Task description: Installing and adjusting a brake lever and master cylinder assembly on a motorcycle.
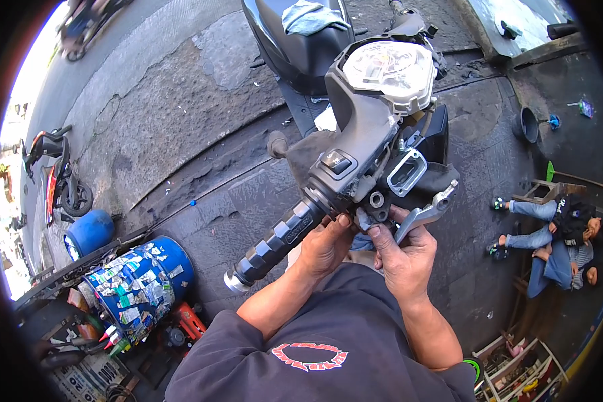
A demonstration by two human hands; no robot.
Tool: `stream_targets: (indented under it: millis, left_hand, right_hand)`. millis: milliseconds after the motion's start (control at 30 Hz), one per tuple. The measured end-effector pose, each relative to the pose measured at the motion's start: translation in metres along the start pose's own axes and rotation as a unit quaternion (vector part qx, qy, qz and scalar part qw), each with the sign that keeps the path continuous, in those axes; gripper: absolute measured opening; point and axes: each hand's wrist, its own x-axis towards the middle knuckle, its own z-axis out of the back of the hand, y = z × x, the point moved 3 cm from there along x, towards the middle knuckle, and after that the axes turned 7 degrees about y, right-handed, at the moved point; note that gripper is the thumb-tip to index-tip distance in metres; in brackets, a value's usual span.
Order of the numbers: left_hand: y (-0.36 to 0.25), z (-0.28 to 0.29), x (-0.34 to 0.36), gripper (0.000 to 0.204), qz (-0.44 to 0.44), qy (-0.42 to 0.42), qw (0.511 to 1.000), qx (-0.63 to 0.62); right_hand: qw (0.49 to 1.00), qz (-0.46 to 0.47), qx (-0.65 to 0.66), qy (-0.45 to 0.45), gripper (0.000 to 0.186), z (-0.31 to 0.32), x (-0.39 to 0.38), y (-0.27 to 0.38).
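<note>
A dark scooter handlebar (355,147) with a clear-covered display (385,70), a black ribbed grip (278,241) and an open silver-rimmed master cylinder (407,173) fills the middle. My left hand (325,248) is closed beneath the grip's inner end, its fingertips on a small part there that I cannot make out. My right hand (405,258) pinches the dark bracket area at the base of a silver brake lever (432,208), thumb raised against it. The lever angles up to the right from that hand. Its other fingers are partly hidden behind the parts.
A black scooter seat (295,53) carries a pale cloth. At left are a parked scooter (67,187), blue drums (147,281) and a red tool (187,321). At right are two seated people (563,241), a bucket (526,124) and a tool box (516,372). A motorbike passes at top left.
</note>
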Motion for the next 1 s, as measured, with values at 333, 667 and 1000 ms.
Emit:
stream_targets:
  millis: [333, 667, 1000]
  left_hand:
    - [-0.026, 0.007, -0.012, 0.094, -0.173, -0.012, 0.843, 0.508]
    - [-0.020, -0.004, -0.009, 0.078, -0.144, -0.051, 0.871, 0.467]
    - [-0.010, 0.002, -0.014, 0.113, -0.289, -0.041, 0.796, 0.531]
  right_hand:
    - [0.997, 0.041, -0.064, -0.021, 0.028, 0.005, 0.001, -0.009]
    - [0.998, -0.012, -0.054, -0.024, 0.024, 0.007, 0.001, -0.006]
    - [0.995, -0.026, -0.091, -0.027, 0.019, 0.004, 0.009, 0.000]
